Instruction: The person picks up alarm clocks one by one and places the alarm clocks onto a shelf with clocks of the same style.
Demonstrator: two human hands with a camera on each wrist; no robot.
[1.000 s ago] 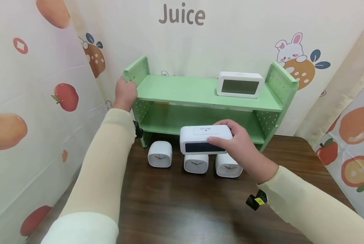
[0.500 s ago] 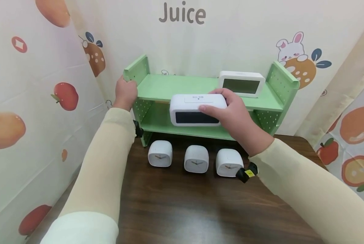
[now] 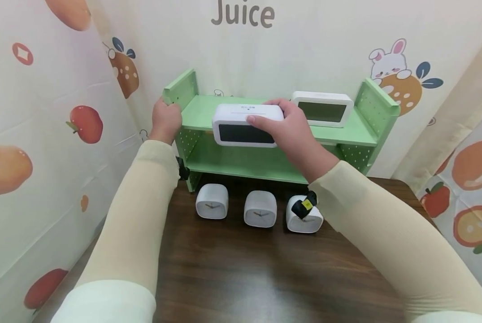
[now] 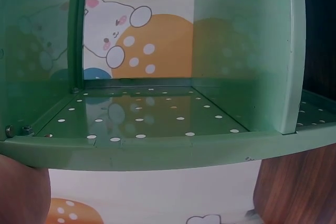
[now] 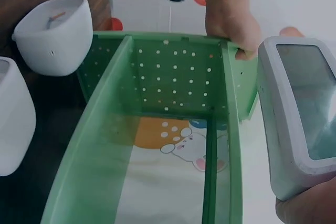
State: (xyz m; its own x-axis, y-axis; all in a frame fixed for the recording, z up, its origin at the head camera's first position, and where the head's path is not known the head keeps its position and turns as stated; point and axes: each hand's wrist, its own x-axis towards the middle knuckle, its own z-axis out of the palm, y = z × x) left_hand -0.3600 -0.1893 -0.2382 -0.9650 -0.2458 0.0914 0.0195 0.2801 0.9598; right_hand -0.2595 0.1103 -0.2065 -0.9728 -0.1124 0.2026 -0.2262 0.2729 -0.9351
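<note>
My right hand (image 3: pixel 285 125) grips a white rectangular digital clock (image 3: pixel 232 114) by its right end, thumb on the near top edge. The clock's dark screen faces me, and in the head view it overlaps the front of the upper board. In the right wrist view the held clock (image 5: pixel 278 124) stands beside the shelf. My left hand (image 3: pixel 166 119) grips the left side panel of the green two-tier shelf (image 3: pixel 245 166). A second white digital clock (image 3: pixel 321 112) stands upright on the upper board's right part. Part of my left hand (image 4: pixel 23 192) shows under the panel's edge in the left wrist view.
Below the shelf's front, a row of three small white analog clocks stands on the dark wooden table (image 3: pixel 232 269): left clock (image 3: pixel 211 201), middle clock (image 3: pixel 260 208), right clock (image 3: pixel 310 224). A printed curtain (image 3: pixel 245 54) hangs behind and on both sides.
My right hand has lifted the digital clock up and to the left, from in front of the lower board to the upper board's front edge. My left hand has kept its grip on the shelf.
</note>
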